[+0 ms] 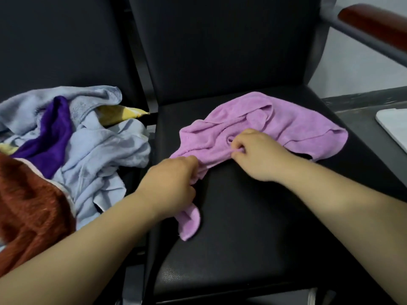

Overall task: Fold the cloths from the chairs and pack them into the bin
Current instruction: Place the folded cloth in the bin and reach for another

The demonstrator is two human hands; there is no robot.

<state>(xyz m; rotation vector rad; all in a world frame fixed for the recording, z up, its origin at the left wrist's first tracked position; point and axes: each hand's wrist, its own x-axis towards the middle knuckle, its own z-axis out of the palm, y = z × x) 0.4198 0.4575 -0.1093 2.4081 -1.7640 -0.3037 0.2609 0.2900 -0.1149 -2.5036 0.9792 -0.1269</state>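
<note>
A crumpled pink cloth lies on the seat of the black chair in front of me. My left hand grips the cloth's near-left edge, and a loose pink end hangs out below the fist. My right hand pinches a fold of the same cloth near its middle. On the left chair lies a pile of other cloths: light blue, dark purple, yellow and rust-brown.
The black chair backs rise behind both seats. A red-brown armrest on a grey bar stands at the upper right. The corner of a white object shows at the right edge, on a dark surface.
</note>
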